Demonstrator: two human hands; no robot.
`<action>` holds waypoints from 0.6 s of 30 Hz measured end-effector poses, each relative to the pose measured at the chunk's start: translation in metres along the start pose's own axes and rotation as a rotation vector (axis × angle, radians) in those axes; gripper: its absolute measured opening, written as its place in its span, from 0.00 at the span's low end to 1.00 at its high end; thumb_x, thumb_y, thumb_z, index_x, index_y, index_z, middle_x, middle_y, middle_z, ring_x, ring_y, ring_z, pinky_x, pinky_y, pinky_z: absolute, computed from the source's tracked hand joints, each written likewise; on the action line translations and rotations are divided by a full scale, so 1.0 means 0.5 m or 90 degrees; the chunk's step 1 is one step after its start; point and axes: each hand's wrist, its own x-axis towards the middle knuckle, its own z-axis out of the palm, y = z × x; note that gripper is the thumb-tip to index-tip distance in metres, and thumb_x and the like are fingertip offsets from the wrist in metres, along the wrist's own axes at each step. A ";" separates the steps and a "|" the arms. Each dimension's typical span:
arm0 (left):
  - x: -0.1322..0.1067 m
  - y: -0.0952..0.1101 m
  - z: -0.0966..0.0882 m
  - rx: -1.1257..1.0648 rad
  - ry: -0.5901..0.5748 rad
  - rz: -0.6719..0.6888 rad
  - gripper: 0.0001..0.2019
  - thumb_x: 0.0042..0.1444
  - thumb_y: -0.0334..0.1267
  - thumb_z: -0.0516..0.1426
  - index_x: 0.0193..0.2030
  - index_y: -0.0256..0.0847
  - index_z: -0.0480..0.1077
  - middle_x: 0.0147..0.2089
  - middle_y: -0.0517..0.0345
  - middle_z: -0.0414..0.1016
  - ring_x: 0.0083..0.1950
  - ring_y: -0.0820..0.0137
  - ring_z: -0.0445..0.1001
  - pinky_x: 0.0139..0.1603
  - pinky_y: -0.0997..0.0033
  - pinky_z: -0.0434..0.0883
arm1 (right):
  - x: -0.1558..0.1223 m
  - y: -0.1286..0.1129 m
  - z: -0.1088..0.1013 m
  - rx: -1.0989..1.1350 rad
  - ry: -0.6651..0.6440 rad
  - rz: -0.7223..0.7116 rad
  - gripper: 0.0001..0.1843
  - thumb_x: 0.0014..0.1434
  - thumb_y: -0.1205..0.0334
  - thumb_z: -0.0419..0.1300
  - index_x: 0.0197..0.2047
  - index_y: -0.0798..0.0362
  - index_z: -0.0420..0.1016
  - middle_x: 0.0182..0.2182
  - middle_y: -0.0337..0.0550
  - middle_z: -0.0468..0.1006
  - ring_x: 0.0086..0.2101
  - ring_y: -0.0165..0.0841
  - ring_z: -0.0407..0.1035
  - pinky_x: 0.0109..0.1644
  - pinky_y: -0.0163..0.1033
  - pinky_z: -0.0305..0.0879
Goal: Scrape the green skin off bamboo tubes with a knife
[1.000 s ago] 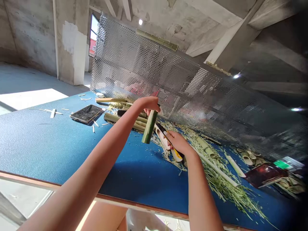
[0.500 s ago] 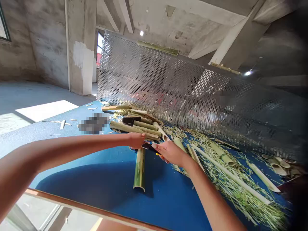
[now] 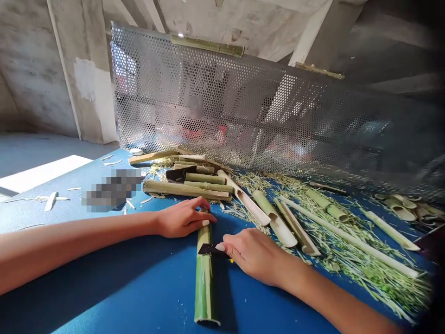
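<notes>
Lengthwise on a blue worktable, one green bamboo section under a left hand, fingers together over its far end; right hand, fingers clamped on a utility knife, dark blade across the bamboo, split bamboo pieces near.

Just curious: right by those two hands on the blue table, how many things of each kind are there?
Hands: 2 (left hand and right hand)
Utility knife: 1
Green bamboo piece: 1
Total: 4
</notes>
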 end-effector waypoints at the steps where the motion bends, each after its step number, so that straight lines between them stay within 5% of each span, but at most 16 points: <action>1: 0.000 -0.001 0.001 -0.001 -0.003 -0.003 0.19 0.64 0.39 0.43 0.56 0.40 0.67 0.51 0.45 0.62 0.50 0.63 0.68 0.54 0.60 0.66 | -0.006 -0.004 0.000 -0.010 -0.006 -0.017 0.24 0.65 0.52 0.39 0.25 0.52 0.65 0.19 0.41 0.69 0.21 0.30 0.61 0.25 0.36 0.37; 4: 0.002 0.000 0.001 -0.006 -0.006 -0.010 0.19 0.64 0.39 0.43 0.56 0.40 0.67 0.51 0.45 0.62 0.50 0.64 0.68 0.54 0.62 0.66 | -0.023 -0.012 0.006 -0.024 -0.025 -0.085 0.26 0.66 0.51 0.37 0.25 0.52 0.65 0.19 0.41 0.71 0.20 0.30 0.62 0.25 0.37 0.36; 18: 0.005 -0.003 0.008 -0.008 0.011 0.004 0.19 0.64 0.38 0.44 0.56 0.37 0.67 0.51 0.43 0.63 0.52 0.63 0.67 0.55 0.62 0.66 | -0.046 -0.012 0.028 -0.042 0.054 -0.076 0.27 0.66 0.52 0.36 0.23 0.51 0.65 0.18 0.39 0.72 0.18 0.31 0.64 0.24 0.38 0.38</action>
